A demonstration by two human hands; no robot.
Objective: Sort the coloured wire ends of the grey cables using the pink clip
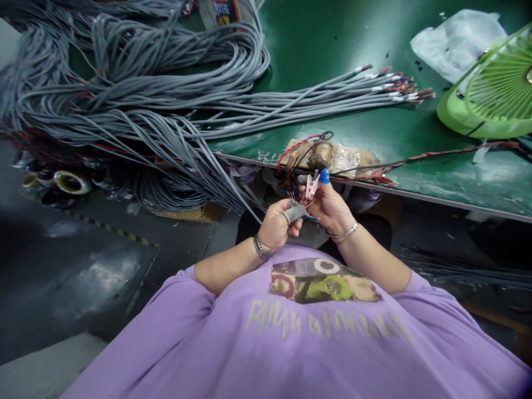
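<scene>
My left hand (276, 226) is closed around the end of a grey cable, its thumb in a worn grey finger cover. Thin coloured wires (312, 218) fan out beyond that thumb towards my other hand. My right hand (332, 209), with a blue cover on one fingertip, is closed on a small pink clip (311, 187) just above the wires. Its lower fingers are partly hidden. Behind both hands, red, black and orange leads (288, 169) hang at the table edge beside a taped brown block (332, 155).
Large bundles of grey cable (166, 83) cover the left of the green table (332, 39), their stripped ends pointing right. A green fan (494, 94) and a clear plastic bag (459, 44) are at right. Wire coils (170, 191) lie below the table.
</scene>
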